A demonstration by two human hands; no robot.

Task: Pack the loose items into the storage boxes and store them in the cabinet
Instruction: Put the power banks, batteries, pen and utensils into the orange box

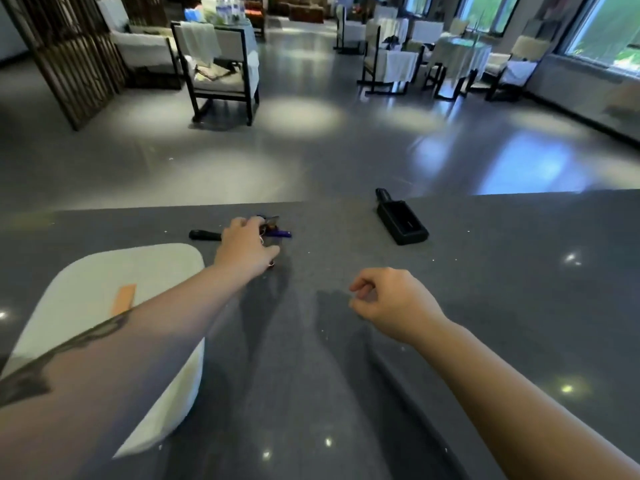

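My left hand [247, 245] reaches across the grey counter [485, 306] and lies over a small cluster of loose items [275, 228]: something blue, a dark piece and a metal ring. Its fingers curl over them, but the blur hides whether they grip. A black pen-like stick [204, 234] pokes out to the left of that hand. A black rectangular device [401, 220] lies apart at the counter's far edge, to the right. My right hand [388, 303] hovers above the counter with fingers loosely curled and nothing in it. A white closed storage box [104, 289] with an orange label [122, 299] stands at the left, under my left forearm.
Beyond the counter's far edge lies a shiny grey floor [311, 150]. A dark-framed chair [221, 64] and a wooden lattice screen [69, 53] stand at the back left. White-clothed tables and chairs [443, 60] fill the back right by the windows.
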